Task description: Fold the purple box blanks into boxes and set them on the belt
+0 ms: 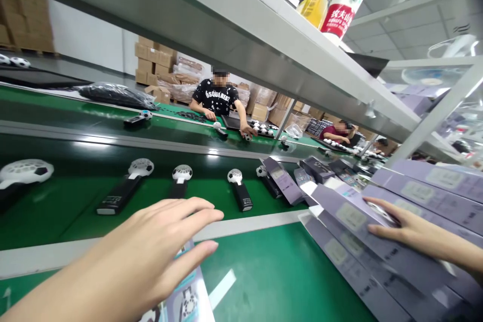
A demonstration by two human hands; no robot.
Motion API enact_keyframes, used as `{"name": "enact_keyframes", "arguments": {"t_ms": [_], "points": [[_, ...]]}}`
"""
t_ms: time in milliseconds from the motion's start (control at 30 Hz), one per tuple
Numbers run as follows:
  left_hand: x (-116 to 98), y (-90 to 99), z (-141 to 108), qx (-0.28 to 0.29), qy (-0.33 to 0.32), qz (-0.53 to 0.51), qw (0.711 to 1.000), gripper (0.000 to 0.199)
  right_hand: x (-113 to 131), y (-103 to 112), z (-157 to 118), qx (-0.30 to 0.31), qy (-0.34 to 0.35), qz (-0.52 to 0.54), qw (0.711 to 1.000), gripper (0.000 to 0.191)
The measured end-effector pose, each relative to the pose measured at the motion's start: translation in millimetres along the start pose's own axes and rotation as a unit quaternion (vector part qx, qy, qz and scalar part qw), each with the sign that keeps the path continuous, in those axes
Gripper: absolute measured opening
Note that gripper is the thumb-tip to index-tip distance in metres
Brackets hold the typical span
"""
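Black-handled fan (240,188) on green belt (68,211), white head far-pointing, handle toward left hand (158,251)

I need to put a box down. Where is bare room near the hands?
Bare green mat lies between the left hand and the purple boxes under the right hand. The belt beyond, lined with handheld fans, is crowded.

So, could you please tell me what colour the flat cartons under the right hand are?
The flat cardboard cartons are pale purple, clearest in the head view.
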State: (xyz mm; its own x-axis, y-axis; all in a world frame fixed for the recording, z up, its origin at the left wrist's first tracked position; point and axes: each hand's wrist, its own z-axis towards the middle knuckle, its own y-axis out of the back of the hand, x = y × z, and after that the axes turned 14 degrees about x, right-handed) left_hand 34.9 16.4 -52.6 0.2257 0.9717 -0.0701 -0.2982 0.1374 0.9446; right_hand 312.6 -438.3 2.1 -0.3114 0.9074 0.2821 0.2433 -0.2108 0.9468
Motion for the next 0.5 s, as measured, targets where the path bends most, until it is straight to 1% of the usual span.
{"name": "enact_keyframes", "arguments": {"t_ms": [67,133,200,233,300,333,367,400,433,500], "points": [[-5,2.2,1,0.003,0.009,0.013,1.000,0.037,38,-8,20,0.032,0.032,0.034,0.998,0.099],[-9,3.6,1,0.006,0.026,0.018,0.999,0.043,79,-27,49,0.036,0.074,0.059,0.995,0.098],[-11,3.1,-1,0.002,0.035,0.025,0.999,0.047,117,-50,78,0.004,0.101,0.084,0.991,0.093],[-10,2.2,-2,-0.003,0.026,0.033,0.999,0.046,132,-60,90,-0.018,0.116,0.091,0.989,0.085],[-5,-0.1,-4,-0.019,-0.004,0.061,0.998,0.040,149,-75,104,-0.044,0.153,0.083,0.984,0.072],[-3,-1.1,-4,-0.026,-0.020,0.073,0.997,0.038,149,-81,104,-0.047,0.169,0.069,0.982,0.070],[-1,-1.7,-4,-0.033,-0.034,0.079,0.996,0.037,144,-84,99,-0.044,0.177,0.050,0.982,0.070],[0,-1.9,-4,-0.038,-0.039,0.077,0.996,0.037,134,-86,91,-0.037,0.177,0.029,0.983,0.074],[-1,-1.6,-3,-0.039,-0.033,0.067,0.996,0.036,119,-87,80,-0.030,0.165,0.008,0.986,0.079],[-4,0.4,1,-0.037,-0.020,0.042,0.998,0.033,78,-85,54,-0.027,0.104,-0.025,0.994,0.094]]}}
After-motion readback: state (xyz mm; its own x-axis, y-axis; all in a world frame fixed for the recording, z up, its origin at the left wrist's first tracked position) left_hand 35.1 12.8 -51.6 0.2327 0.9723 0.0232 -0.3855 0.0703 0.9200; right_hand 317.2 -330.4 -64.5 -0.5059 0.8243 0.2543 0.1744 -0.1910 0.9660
